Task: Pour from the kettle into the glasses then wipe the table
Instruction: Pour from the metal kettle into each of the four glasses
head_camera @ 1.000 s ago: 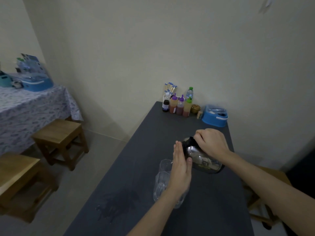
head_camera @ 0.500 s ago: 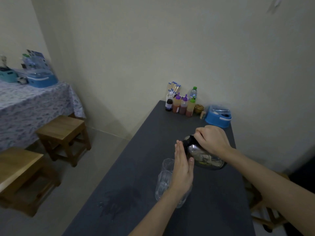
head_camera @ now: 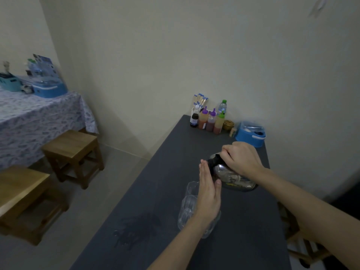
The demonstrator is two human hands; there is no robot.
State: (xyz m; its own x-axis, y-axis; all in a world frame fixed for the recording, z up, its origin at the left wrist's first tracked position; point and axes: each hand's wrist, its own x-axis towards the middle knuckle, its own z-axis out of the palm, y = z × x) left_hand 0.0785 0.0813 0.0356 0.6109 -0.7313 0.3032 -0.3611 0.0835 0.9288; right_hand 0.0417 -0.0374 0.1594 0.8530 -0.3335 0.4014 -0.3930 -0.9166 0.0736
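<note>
My right hand (head_camera: pixel 240 160) grips the handle of a shiny steel kettle (head_camera: pixel 232 179), which is tilted with its dark spout toward the left. My left hand (head_camera: pixel 208 193) is held flat and upright, fingers together, against the kettle's spout side and holds nothing. Two clear glasses stand on the dark grey table (head_camera: pixel 167 160): the far glass (head_camera: pixel 191 188) just left of my left hand, and the near glass (head_camera: pixel 187 213) partly hidden behind my left wrist. A wet patch (head_camera: pixel 136 230) darkens the table left of the glasses. Whether water is flowing cannot be seen.
Sauce bottles (head_camera: pixel 209 120), a chopstick holder (head_camera: pixel 199 101) and a blue lidded box (head_camera: pixel 251 134) stand at the table's far end by the wall. Two wooden stools (head_camera: pixel 75 151) stand left on the floor, beside a cloth-covered table (head_camera: pixel 33 117).
The view has shifted a little; both hands and the tilted kettle keep nearly the same pose over the glasses.
</note>
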